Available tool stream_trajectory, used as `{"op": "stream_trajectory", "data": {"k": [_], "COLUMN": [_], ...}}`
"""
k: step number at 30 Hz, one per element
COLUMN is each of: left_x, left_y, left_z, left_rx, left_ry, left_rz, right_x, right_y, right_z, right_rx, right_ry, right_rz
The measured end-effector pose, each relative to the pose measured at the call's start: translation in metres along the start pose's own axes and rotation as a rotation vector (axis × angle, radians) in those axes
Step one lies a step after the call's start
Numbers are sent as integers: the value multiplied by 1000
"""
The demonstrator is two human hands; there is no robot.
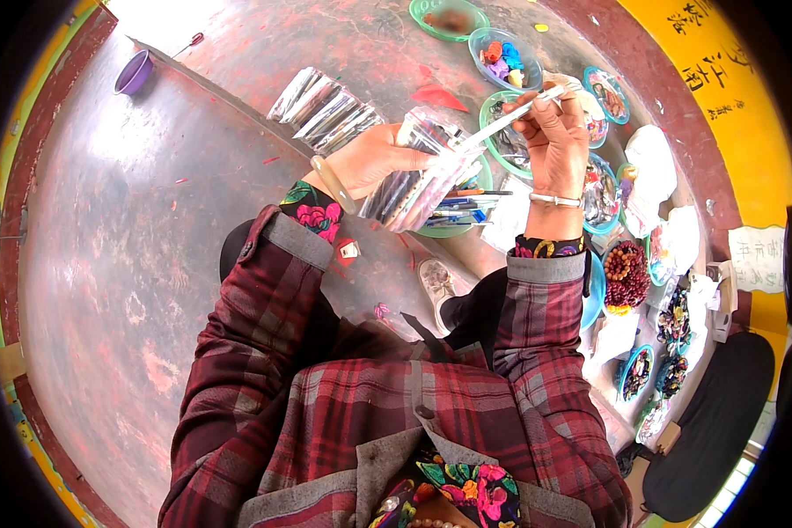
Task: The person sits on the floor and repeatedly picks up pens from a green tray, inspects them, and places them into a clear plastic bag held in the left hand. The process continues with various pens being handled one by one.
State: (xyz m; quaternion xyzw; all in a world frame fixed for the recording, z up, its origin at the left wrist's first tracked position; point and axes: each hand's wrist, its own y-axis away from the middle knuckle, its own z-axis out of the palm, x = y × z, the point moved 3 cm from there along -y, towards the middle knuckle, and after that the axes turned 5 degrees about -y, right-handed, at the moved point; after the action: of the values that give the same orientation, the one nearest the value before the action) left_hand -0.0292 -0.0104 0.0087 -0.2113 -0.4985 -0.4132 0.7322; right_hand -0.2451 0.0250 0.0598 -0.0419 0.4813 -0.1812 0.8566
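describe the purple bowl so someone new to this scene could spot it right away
Start at the big reddish-brown floor and follow it to the far upper left, away from both hands. The small purple bowl sits there alone; all the other bowls are green or teal and clustered on the right.

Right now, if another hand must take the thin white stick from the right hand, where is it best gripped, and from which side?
Probably at its free lower half, coming from the left. The white stick slants up to the right, the right hand pinches its upper end, and its lower end sits at the clear packet in the left hand.
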Motion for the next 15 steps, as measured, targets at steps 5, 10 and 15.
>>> {"op": "stream_trajectory", "data": {"k": [5, 10, 15], "left_x": [-5, -4, -2], "left_y": [-1, -1, -1], "left_z": [-3, 0, 3], "left_rx": [-37, -25, 4], "left_ry": [35, 4, -26], "left_rz": [-15, -24, -10], "right_x": [7, 10, 11], "right_y": [0, -3, -2], "right_z": [2, -7, -7], "right_rx": [5, 95, 234], "right_ry": [15, 71, 193], "right_rz": [70, 27, -38]}}
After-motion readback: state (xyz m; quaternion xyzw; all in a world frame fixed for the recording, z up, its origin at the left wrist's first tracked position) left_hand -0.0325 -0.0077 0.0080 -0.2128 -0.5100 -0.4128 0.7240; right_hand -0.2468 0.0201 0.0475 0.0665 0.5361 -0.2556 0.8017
